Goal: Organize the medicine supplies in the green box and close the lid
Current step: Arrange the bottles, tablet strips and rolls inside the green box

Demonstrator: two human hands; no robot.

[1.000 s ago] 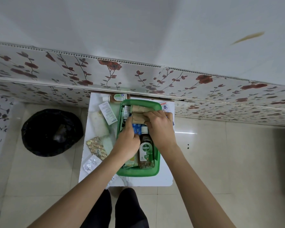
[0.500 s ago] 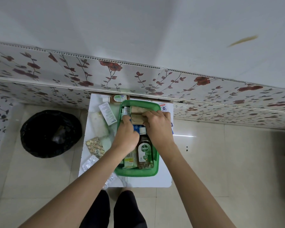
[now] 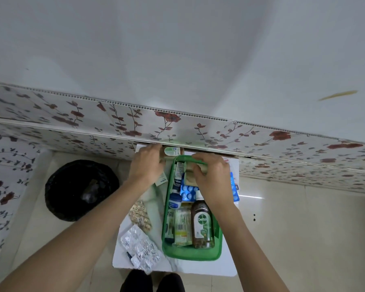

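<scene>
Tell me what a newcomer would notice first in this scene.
The open green box on the small white table draws the eye, packed with supplies, the brown Dettol bottle lying near its front right. The right hand presses on tan rolls at the box's far end, while the left hand reaches beside it toward the wall. Silver blister packs lie loose left of the box.

a plain white wall [image 3: 177, 49] fills the top half of the frame. below it, a band of white panels with red flowers and dark leaves [image 3: 118, 121] runs from left to right. the floor [image 3: 303, 228] has big pale shiny tiles, with a bright streak of light at the right. a small white table [image 3: 230, 264] stands at the bottom middle. a round black bin [image 3: 80, 189] sits on the floor at the left.
</scene>
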